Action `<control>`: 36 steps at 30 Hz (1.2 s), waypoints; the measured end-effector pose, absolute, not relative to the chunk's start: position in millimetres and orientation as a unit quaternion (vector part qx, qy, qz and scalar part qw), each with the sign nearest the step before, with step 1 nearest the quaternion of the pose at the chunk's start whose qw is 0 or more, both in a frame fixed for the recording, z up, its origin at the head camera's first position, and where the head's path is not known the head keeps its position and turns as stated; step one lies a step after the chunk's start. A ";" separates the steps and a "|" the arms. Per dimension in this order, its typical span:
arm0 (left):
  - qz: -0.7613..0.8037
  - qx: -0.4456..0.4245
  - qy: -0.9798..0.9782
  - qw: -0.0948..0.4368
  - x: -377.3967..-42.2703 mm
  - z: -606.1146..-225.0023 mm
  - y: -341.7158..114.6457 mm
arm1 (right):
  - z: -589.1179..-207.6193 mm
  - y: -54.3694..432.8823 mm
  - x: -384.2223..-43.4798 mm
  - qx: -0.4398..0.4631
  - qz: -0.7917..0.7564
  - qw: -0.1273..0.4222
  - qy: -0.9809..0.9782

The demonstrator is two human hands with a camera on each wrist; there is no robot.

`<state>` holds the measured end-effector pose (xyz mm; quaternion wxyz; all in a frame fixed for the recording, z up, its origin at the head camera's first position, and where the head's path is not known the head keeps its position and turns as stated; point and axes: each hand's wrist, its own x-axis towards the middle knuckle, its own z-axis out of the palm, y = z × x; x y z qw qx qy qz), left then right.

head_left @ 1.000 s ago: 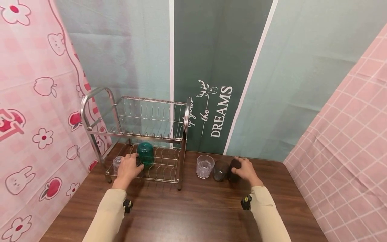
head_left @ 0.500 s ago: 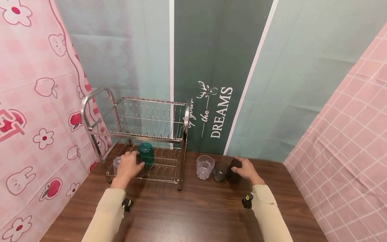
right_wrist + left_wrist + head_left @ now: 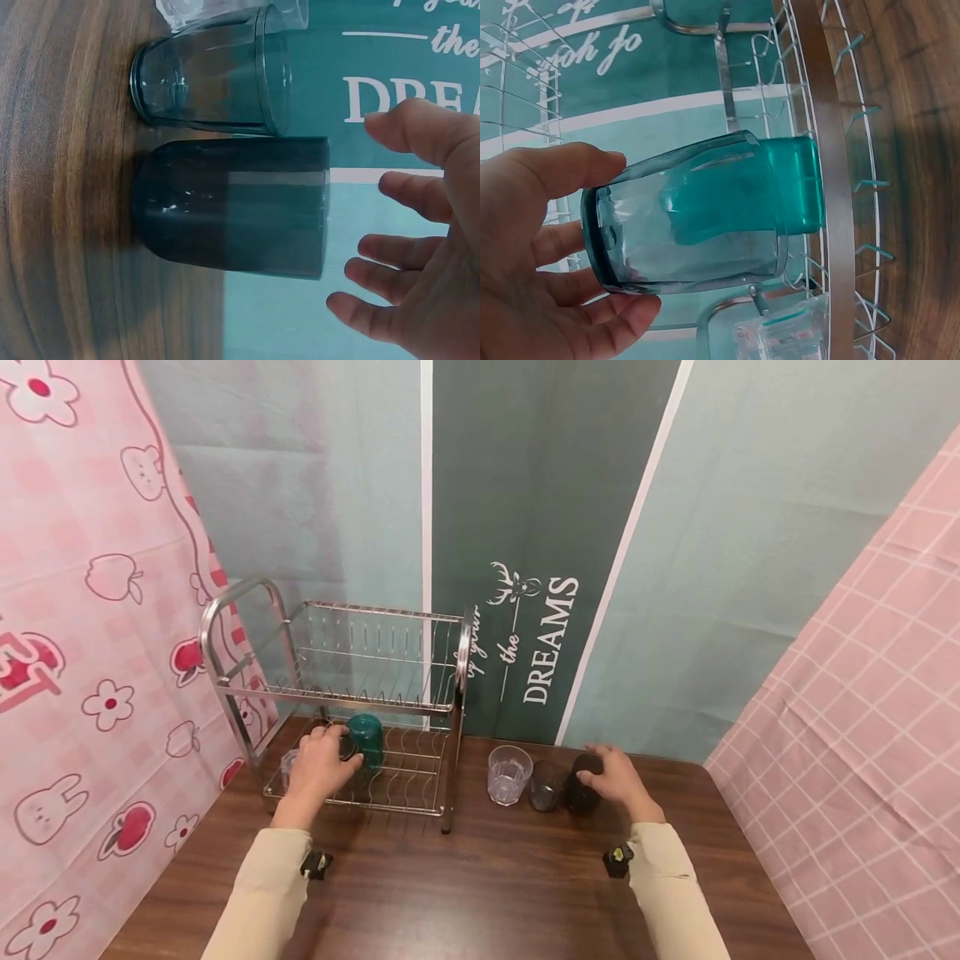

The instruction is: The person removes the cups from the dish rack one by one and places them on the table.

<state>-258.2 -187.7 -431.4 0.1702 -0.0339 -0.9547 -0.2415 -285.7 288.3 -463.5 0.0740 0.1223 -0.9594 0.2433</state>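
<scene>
Gripped a grey see-through glass point(image 3: 667, 247) by its base in the left hand point(image 3: 318, 768), clamped between thumb and curled fingers, with mouth turned down, away from the palm. Read its long axis as near upright, perhaps slightly tilted, running straight down from the fingers toward the lower tier point(image 3: 405, 808) of the dish rack point(image 3: 330, 697). Could not tell contact from a small gap between rim and wires. Saw a teal cup point(image 3: 369, 743) just past the thumb and index finger, partly visible through the held glass in the left wrist view, and a clear glass point(image 3: 791, 334) close by on the little-finger side. Judged sideways room tight between those two, and easier beyond the teal cup, farther out past the thumb. Noted the upper rail point(image 3: 397, 703) just above the left fingertips, probably the edge likeliest to catch the knuckles. Held the right hand point(image 3: 621, 781) around the top of a dark cup point(image 3: 232, 210) with fingers spread apart, gripping nothing. Found that cup just below the right fingertips on the table point(image 3: 465, 893), long axis upright, rim toward the fingers, much nearer to this hand than to the left. Made out no clear touch there. Spotted a smoky glass point(image 3: 206, 75) just beside the cup on the thumb side, with a faceted tumbler point(image 3: 509, 775) farther that way; judged the little-finger side roomier.
</scene>
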 end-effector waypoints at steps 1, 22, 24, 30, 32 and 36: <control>-0.244 -0.036 -0.953 0.173 -256.4 -431.0 -187.2 | -462.4 287.6 -283.1 0.121 0.239 0.074 -0.961; -0.275 -0.039 -0.937 0.210 -228.6 -428.1 -168.0 | -443.0 257.6 -236.2 0.091 0.194 0.037 -0.976; -0.274 -0.043 -0.936 0.218 -226.7 -429.6 -167.3 | -443.4 255.3 -233.2 0.094 0.192 0.041 -0.976; -0.265 -0.042 -0.936 0.228 -222.1 -433.5 -162.6 | -443.2 249.3 -224.5 0.094 0.189 0.028 -0.977; -0.264 -0.042 -0.936 0.228 -220.9 -434.5 -160.1 | -442.7 246.9 -222.0 0.094 0.187 0.022 -0.978; -0.262 -0.046 -0.936 0.230 -218.4 -435.8 -154.9 | -441.6 242.0 -217.6 0.104 0.186 0.017 -0.977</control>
